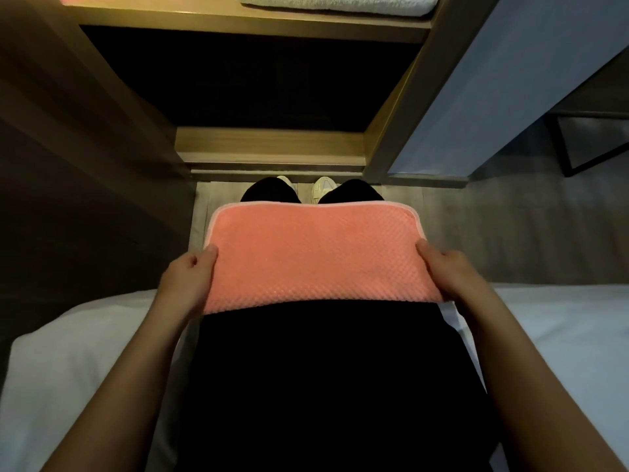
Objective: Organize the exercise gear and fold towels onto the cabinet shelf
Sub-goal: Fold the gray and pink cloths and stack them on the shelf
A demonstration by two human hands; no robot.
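Coral towel (315, 257) at frame centre.
My left hand (187, 279) and right hand (446, 270) grip its side edges, fingers (208, 251) clamped on it.

Dim, soft, wide-angle-bent view (edges darkest); cabinet shelf (252, 20) lit from above.

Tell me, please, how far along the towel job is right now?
Done: one folded white towel already lies on the cabinet shelf. In hand: the left hand and the right hand grip the ends of a folded pink towel. Left: that towel is not yet on the shelf, and no exercise gear is identifiable in this view.
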